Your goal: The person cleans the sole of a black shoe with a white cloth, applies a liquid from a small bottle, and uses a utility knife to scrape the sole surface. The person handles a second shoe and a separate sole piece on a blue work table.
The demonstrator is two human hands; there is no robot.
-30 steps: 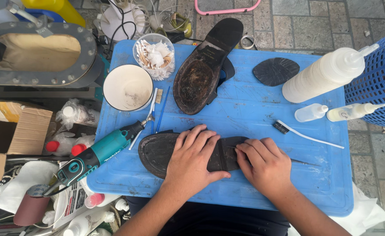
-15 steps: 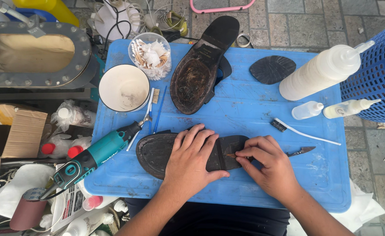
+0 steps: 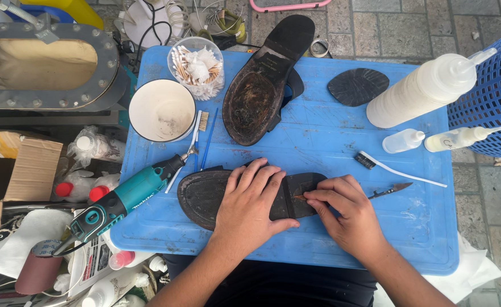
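A dark worn shoe (image 3: 202, 196) lies sole-up across the front of the blue plastic table (image 3: 324, 145). My left hand (image 3: 250, 204) presses flat on the middle of its sole, fingers spread. At the heel end my right hand (image 3: 347, 213) pinches a thin metal tool (image 3: 392, 189). The tool's blade end sticks out to the right of the hand, and a small orange tip shows at the heel. A second shoe (image 3: 259, 96) lies sole-up at the back, with a loose black rubber sole piece (image 3: 357, 86) to its right.
A teal rotary tool (image 3: 125, 196), white cup (image 3: 162, 110) and jar of cotton swabs (image 3: 198, 65) stand on the left. On the right are a big white squeeze bottle (image 3: 421, 94), two small bottles (image 3: 402, 141), a white brush (image 3: 398, 170) and a blue basket (image 3: 489, 108). A cardboard box (image 3: 17, 170) sits beside the table.
My right hand has gone from lying flat on the heel to pinching the thin tool at the heel's edge. The left hand stays on the sole.
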